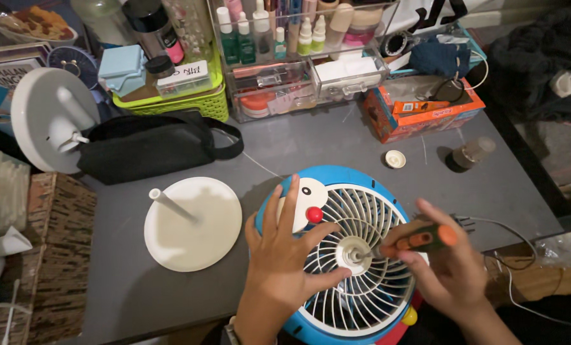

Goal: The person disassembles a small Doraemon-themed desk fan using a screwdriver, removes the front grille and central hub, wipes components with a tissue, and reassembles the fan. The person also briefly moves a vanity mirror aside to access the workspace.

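Left hand lies spread, open-fingered, on the fan, steadying it; right hand has its grip closed round a screwdriver, tip at the hub beside the left fingers.

You've got a blue fan with white grille and red nose, orange-and-green screwdriver, grey table, black pouch.

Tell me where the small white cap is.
In the head view, the cap lies on the grey table, right of centre, between the orange box and the fan.
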